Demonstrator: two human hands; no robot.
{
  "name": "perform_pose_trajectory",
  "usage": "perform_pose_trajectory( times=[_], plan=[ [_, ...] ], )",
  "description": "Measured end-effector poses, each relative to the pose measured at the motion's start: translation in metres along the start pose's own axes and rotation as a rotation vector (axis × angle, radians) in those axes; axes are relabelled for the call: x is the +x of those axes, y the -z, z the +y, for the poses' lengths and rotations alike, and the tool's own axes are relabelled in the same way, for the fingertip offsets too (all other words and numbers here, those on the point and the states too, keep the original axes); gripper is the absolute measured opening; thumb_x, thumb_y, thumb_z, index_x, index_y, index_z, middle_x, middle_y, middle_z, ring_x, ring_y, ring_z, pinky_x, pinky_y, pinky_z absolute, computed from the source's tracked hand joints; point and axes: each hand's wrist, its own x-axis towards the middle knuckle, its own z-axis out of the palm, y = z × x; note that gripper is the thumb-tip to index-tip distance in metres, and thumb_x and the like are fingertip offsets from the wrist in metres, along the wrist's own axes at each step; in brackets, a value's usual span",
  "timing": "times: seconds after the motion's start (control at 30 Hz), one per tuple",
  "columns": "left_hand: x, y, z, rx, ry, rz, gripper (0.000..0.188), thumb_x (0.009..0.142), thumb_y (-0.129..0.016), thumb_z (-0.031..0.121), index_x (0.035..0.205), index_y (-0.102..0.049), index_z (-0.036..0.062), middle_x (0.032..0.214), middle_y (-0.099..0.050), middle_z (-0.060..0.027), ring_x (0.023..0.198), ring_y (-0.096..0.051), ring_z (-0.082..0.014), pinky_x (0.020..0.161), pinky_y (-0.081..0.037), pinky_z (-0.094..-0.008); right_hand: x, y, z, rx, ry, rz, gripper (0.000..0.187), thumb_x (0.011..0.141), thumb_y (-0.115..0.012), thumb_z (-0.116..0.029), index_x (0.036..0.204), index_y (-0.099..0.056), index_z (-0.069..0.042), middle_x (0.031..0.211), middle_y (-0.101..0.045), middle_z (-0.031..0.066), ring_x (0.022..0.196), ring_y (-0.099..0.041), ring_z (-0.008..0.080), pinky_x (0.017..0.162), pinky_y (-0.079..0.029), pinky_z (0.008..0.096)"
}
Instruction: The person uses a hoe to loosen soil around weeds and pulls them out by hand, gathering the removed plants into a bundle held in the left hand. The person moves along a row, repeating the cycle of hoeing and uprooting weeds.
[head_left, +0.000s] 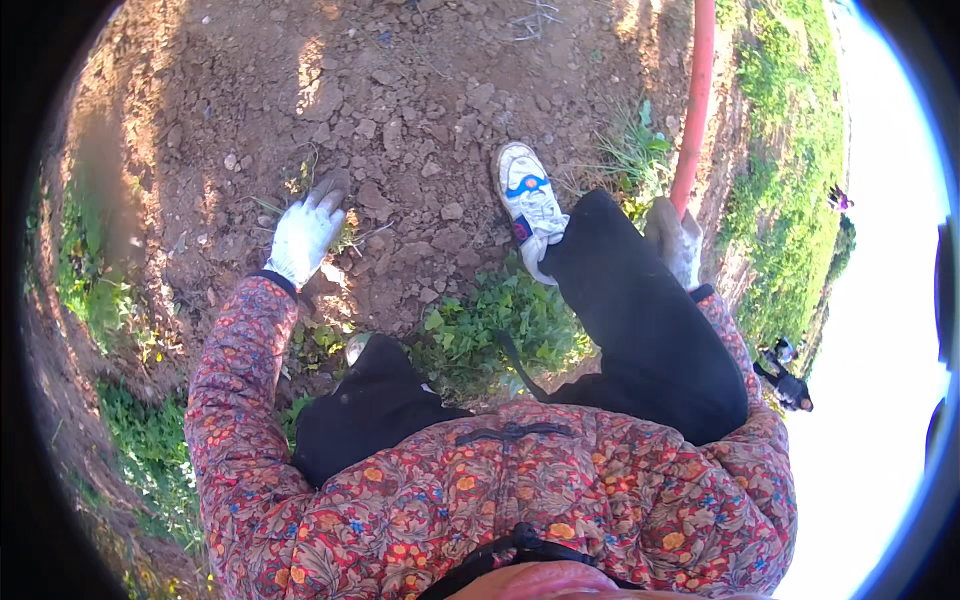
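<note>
My left hand (pixel 305 235), in a white glove with soil-darkened fingers, is low over the brown soil. Its fingers are drawn together around a small weed (pixel 347 238); leafy bits and thin stems stick out on both sides, while the fingertips are partly hidden. On the right, my right hand (pixel 677 243) wears a similar soiled glove and is closed around the lower end of a red pole (pixel 695 110). The pole runs up past the top edge of the view, so its far end is out of sight.
Cloddy soil (pixel 420 130) spreads ahead. Leafy green plants (pixel 505 325) grow between my legs, and a grass tuft (pixel 635 145) stands beside my white shoe (pixel 528 195). A green strip (pixel 785 180) lies at the right, with another person (pixel 783 375) farther off.
</note>
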Motion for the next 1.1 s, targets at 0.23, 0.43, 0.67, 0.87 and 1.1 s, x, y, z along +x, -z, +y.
perform_pose_trajectory(
  times=[0.23,0.43,0.67,0.87,1.1],
  plan=[
    [0.018,0.025,0.006,-0.421,0.219,0.497,0.041,0.072,-0.068,-0.004,0.110,-0.057,0.0068,0.109,-0.060,-0.0168,0.095,-0.062,-0.0407,0.080,-0.052,-0.0423,-0.044,-0.011,0.002,0.292,0.121,0.195,0.029,0.089,-0.069,-0.030,0.078,-0.053,-0.008,0.056,-0.048,-0.0012,0.041,-0.043,0.0090,0.038,-0.034,0.0261],
    [0.121,0.084,-0.010,-0.762,0.197,0.621,0.036,0.089,-0.063,0.001,0.123,-0.056,0.0050,0.104,-0.068,-0.0113,0.094,-0.064,-0.0205,0.086,-0.049,-0.0324,-0.122,0.021,-0.029,-0.185,0.211,0.161,0.038,0.082,-0.074,-0.037,0.099,-0.065,-0.003,0.075,-0.061,0.0045,0.067,-0.056,0.0141,0.063,-0.046,0.0334],
    [0.053,0.042,-0.238,-0.886,0.459,0.621,0.047,0.098,-0.057,0.017,0.138,-0.049,-0.0045,0.139,-0.055,-0.0153,0.125,-0.051,-0.0239,0.109,-0.035,-0.0327,-0.153,0.028,-0.018,-0.147,0.522,-0.079,0.042,0.080,-0.075,-0.040,0.101,-0.065,-0.005,0.077,-0.066,0.0143,0.074,-0.067,0.0266,0.069,-0.051,0.0394],
    [-0.063,0.009,-0.229,-0.761,0.797,0.517,0.042,0.092,-0.065,0.017,0.127,-0.057,-0.0037,0.119,-0.065,-0.0143,0.105,-0.061,-0.0239,0.096,-0.046,-0.0348,-0.103,0.020,0.042,-0.078,0.428,-0.152,0.046,0.079,-0.075,-0.042,0.102,-0.065,-0.004,0.077,-0.065,0.0134,0.073,-0.066,0.0243,0.068,-0.050,0.0385],
    [0.115,0.130,0.025,-0.632,0.262,0.375,0.040,0.088,-0.066,0.011,0.125,-0.054,0.0004,0.103,-0.064,-0.0059,0.091,-0.059,-0.0157,0.083,-0.047,-0.0290,-0.061,0.038,0.090,0.377,0.351,0.024,0.036,0.086,-0.072,-0.033,0.095,-0.061,-0.001,0.072,-0.059,0.0006,0.062,-0.055,0.0107,0.057,-0.046,0.0296]
  ],
)
